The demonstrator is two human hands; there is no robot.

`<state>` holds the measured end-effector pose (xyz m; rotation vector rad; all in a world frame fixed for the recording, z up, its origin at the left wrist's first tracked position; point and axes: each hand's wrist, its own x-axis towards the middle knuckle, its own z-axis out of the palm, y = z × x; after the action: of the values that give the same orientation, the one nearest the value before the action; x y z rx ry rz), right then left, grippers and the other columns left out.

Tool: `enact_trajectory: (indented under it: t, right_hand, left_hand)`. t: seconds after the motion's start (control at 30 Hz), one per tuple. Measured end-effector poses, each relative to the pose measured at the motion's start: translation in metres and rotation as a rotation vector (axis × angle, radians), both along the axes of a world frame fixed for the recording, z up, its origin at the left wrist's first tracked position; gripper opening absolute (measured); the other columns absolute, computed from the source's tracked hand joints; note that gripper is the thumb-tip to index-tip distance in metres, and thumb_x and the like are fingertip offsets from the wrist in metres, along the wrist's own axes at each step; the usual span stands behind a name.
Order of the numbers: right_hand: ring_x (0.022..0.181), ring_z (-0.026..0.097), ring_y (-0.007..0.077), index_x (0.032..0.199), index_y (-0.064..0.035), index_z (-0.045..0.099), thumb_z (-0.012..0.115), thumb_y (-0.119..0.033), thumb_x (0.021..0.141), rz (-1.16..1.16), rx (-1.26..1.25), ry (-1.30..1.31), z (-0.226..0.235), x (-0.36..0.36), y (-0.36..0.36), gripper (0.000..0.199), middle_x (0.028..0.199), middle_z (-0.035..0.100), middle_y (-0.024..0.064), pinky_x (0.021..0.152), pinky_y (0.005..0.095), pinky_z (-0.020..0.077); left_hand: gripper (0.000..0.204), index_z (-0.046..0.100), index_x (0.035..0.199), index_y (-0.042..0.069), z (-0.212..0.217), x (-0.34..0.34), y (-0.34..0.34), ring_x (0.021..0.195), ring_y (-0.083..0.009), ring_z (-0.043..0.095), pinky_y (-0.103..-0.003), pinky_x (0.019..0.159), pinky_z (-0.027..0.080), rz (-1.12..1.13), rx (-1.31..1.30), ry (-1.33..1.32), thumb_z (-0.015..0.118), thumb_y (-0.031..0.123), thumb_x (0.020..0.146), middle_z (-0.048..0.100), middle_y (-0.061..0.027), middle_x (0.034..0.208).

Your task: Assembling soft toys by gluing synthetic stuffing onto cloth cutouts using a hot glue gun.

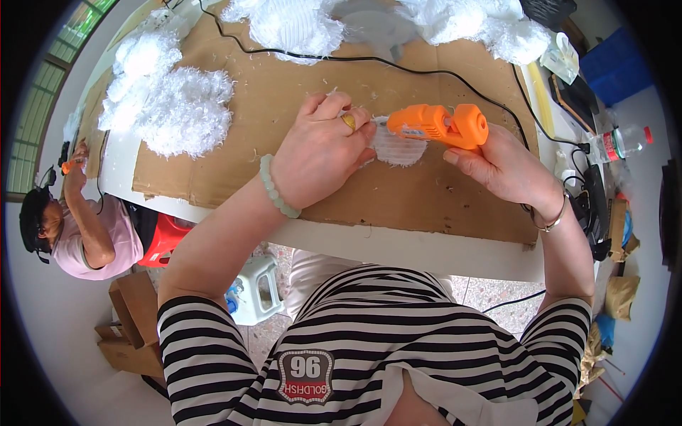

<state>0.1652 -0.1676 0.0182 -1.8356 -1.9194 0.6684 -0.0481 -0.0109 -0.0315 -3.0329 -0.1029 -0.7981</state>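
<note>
My right hand [501, 167] is wrapped round an orange glue gun [433, 124], its front end pointing left. Under that end, a small white ribbed fabric piece [399, 150] with frayed edges lies on the cardboard sheet [284, 192]. My left hand [323, 138] is closed, thumb and forefinger pinched together at the left edge of the piece. Its fingertips are partly hidden by the hand itself. The gun's nozzle tip is hard to make out against the white fabric.
Fluffy white fringed bundles [188, 110] lie on the left and along the far side. A black cable [369, 62] crosses the cardboard. At the right stands a clear bottle [618, 144] with a red cap. A co-worker [96, 234] sits at the far left, near a red stool [165, 238].
</note>
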Motion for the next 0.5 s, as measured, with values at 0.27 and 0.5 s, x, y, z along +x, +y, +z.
enact_trajectory:
  t: [0.27,0.5]
  right_hand:
    - [0.065,0.045,0.0236,0.097,0.0011,0.051,0.058,-0.023,0.088,-0.017,-0.031,-0.003,0.002,0.004,-0.005,0.027,0.073,0.048,0.0111,0.063,0.0327,0.0403]
    - [0.072,0.053,0.0373,0.092,0.0013,0.053,0.056,-0.028,0.088,-0.045,-0.007,-0.014,0.007,0.003,-0.011,0.030,0.073,0.054,0.0186,0.066,0.0414,0.0415]
  left_hand:
    - [0.039,0.057,0.102,0.009,-0.001,0.000,-0.002,0.088,-0.0217,0.053,-0.042,0.085,0.039,0.003,-0.031,-0.050,0.073,0.016,0.068,0.062,-0.0006,0.074]
    - [0.044,0.054,0.104,0.011,-0.003,0.000,0.001,0.082,-0.0224,0.054,-0.041,0.082,0.039,-0.002,-0.078,-0.097,0.075,0.013,0.065,0.061,-0.0018,0.068]
